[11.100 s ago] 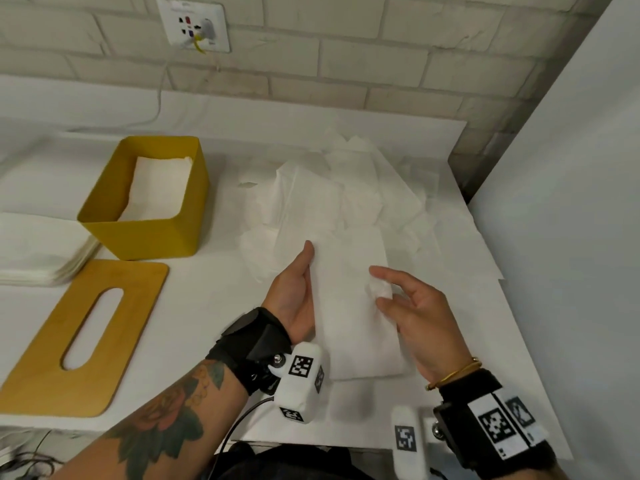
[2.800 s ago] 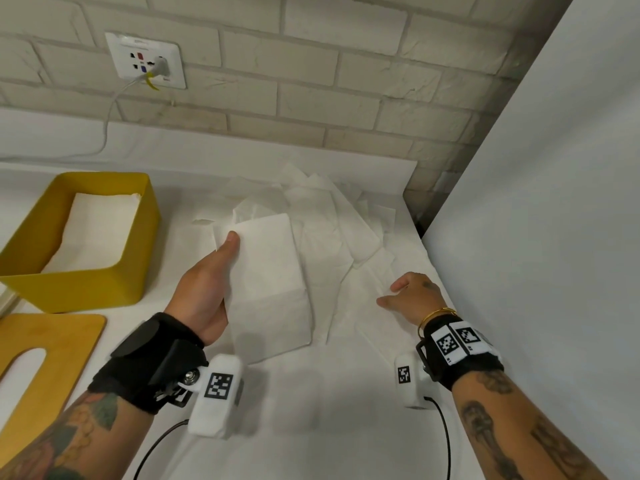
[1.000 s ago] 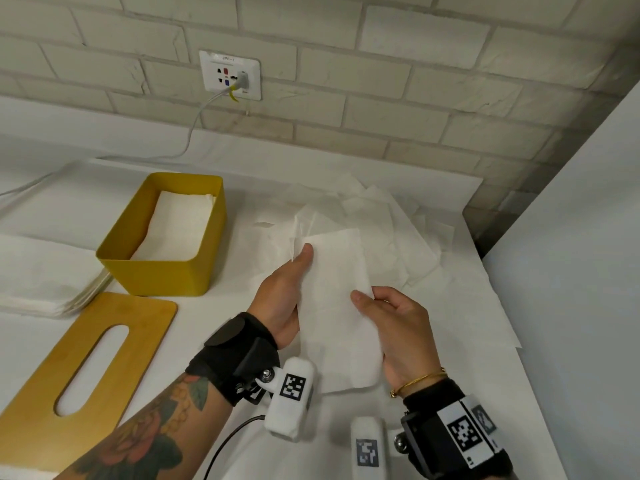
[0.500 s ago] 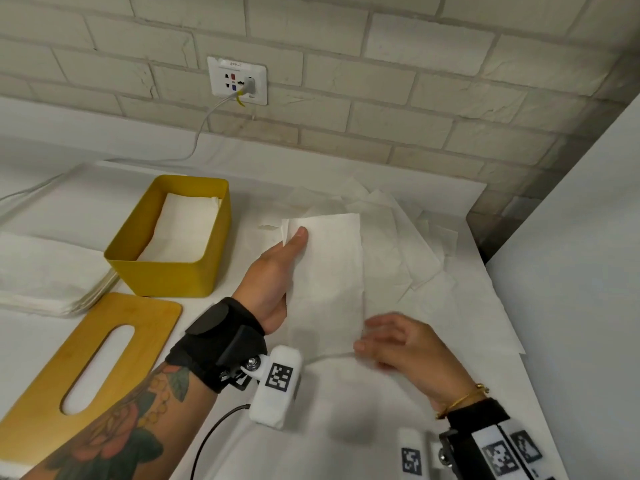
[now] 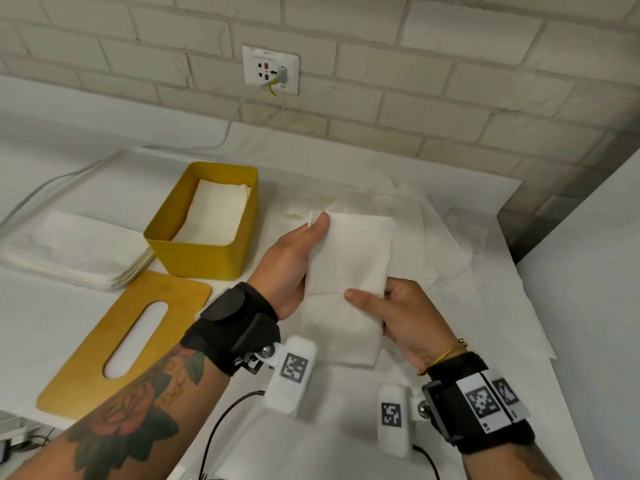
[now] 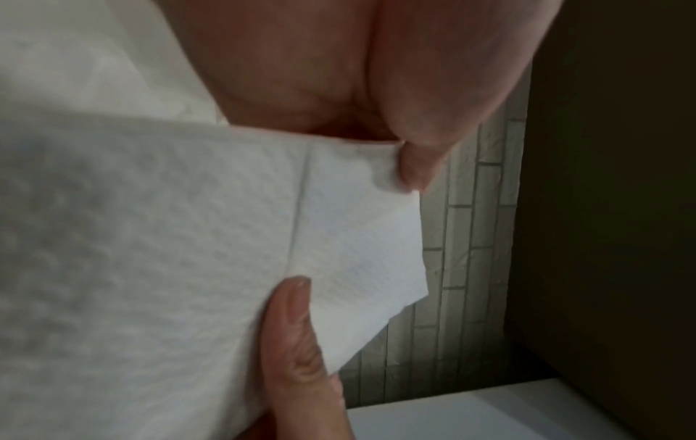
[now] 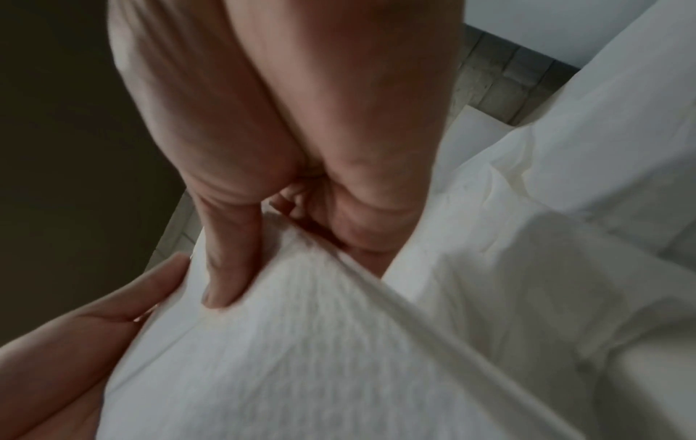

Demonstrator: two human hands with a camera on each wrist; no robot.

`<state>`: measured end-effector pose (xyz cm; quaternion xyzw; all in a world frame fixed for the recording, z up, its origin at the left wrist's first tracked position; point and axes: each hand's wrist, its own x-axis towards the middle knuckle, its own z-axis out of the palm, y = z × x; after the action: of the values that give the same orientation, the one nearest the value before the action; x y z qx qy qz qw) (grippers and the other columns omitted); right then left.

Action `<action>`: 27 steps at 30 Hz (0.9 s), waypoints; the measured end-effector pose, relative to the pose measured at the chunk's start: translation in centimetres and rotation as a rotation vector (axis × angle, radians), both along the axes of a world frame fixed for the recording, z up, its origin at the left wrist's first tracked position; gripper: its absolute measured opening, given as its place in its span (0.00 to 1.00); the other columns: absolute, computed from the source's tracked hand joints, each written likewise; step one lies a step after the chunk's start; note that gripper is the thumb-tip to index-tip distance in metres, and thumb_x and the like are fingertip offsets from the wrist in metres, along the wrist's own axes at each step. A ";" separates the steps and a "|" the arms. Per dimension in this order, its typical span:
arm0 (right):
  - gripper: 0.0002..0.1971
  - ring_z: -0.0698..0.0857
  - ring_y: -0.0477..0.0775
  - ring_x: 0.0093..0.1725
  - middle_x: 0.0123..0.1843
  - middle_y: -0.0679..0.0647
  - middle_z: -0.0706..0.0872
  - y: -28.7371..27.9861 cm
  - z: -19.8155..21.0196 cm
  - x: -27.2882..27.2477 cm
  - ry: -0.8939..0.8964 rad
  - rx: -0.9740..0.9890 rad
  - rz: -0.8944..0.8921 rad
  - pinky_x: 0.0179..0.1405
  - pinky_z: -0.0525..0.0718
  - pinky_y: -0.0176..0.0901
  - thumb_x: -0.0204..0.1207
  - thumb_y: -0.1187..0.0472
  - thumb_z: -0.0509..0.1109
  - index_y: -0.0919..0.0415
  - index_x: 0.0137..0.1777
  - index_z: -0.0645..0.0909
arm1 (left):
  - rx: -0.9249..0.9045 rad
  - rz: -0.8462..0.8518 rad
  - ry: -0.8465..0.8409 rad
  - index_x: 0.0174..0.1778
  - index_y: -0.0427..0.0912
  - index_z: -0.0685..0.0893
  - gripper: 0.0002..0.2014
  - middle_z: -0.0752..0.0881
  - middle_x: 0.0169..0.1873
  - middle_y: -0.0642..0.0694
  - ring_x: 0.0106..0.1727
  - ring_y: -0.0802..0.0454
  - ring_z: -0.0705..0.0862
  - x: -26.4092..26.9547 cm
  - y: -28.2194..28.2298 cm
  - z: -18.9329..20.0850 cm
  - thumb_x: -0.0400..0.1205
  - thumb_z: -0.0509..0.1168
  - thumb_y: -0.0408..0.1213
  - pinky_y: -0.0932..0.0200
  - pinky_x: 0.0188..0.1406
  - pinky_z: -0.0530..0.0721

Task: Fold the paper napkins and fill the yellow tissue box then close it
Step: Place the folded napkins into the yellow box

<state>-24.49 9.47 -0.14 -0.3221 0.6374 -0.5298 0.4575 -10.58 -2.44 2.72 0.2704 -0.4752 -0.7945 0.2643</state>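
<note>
Now both hands (image 5: 292,268) (image 5: 401,313) grip the napkin (image 5: 349,261), lifted mid-fold; yellow tissue box (image 5: 204,251) partly filled, lid (image 5: 121,344) off.

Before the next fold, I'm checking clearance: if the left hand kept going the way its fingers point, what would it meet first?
Past the folded napkin the left hand holds, probably the loose napkins, then the brick wall; depth is unclear.

Both hands, left hand (image 5: 291,261) and right hand (image 5: 405,317), hold folded napkin (image 5: 349,258) beside yellow box (image 5: 204,258)
</note>
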 end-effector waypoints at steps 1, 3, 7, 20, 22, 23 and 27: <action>0.15 0.93 0.58 0.56 0.54 0.58 0.94 -0.3 0.0 0.2 0.002 0.000 0.015 0.67 0.86 0.63 0.72 0.59 0.79 0.64 0.57 0.90 | 0.031 0.028 -0.002 0.71 0.37 0.83 0.26 0.90 0.62 0.37 0.64 0.41 0.89 0.3 -0.2 0.1 0.91 0.54 0.53 0.44 0.65 0.87; 0.18 0.92 0.58 0.58 0.55 0.58 0.94 -0.8 0.1 0.6 0.010 -0.003 0.050 0.68 0.86 0.63 0.72 0.55 0.78 0.64 0.59 0.89 | 0.076 0.097 0.008 0.69 0.37 0.85 0.29 0.91 0.61 0.39 0.64 0.43 0.90 1.0 -0.8 0.3 0.91 0.52 0.57 0.45 0.65 0.86; 0.11 0.91 0.57 0.61 0.59 0.55 0.93 -2.3 -0.1 1.7 0.026 -0.046 0.037 0.69 0.84 0.62 0.86 0.62 0.67 0.57 0.65 0.86 | 0.026 0.129 0.000 0.68 0.41 0.85 0.25 0.92 0.60 0.43 0.63 0.46 0.90 2.7 -1.2 -0.2 0.91 0.52 0.55 0.49 0.63 0.87; 0.14 0.91 0.51 0.55 0.53 0.51 0.93 -5.6 2.3 7.8 0.158 -0.339 -0.039 0.55 0.90 0.48 0.82 0.70 0.70 0.49 0.57 0.85 | -0.652 0.413 -0.181 0.68 0.52 0.80 0.17 0.90 0.54 0.64 0.59 0.62 0.87 7.6 0.5 -2.1 0.90 0.59 0.27 0.67 0.53 0.85; 0.13 0.91 0.50 0.52 0.49 0.49 0.93 -5.7 1.3 8.6 0.209 -0.274 -0.043 0.54 0.91 0.53 0.82 0.69 0.69 0.47 0.53 0.85 | -0.642 0.419 -0.246 0.72 0.49 0.79 0.17 0.89 0.57 0.59 0.61 0.57 0.87 7.8 0.7 -3.8 0.90 0.60 0.27 0.67 0.54 0.84; 0.13 0.91 0.49 0.50 0.48 0.48 0.93 -5.7 0.5 8.9 0.234 -0.217 -0.044 0.55 0.90 0.58 0.82 0.68 0.69 0.47 0.52 0.86 | -0.628 0.403 -0.288 0.74 0.46 0.78 0.18 0.88 0.58 0.57 0.63 0.54 0.87 7.8 0.8 -4.7 0.90 0.60 0.28 0.68 0.54 0.84; 0.12 0.91 0.48 0.51 0.48 0.45 0.93 -6.1 -0.3 9.7 0.232 -0.167 -0.029 0.57 0.90 0.58 0.82 0.67 0.69 0.47 0.52 0.87 | -0.593 0.379 -0.291 0.79 0.45 0.73 0.20 0.87 0.64 0.51 0.65 0.56 0.85 8.5 0.7 -5.3 0.90 0.61 0.29 0.63 0.59 0.86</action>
<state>-14.79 3.37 -0.44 -0.4091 0.6443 -0.5466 0.3447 -2.12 -1.71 -2.58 0.3753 -0.6587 -0.5127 0.4029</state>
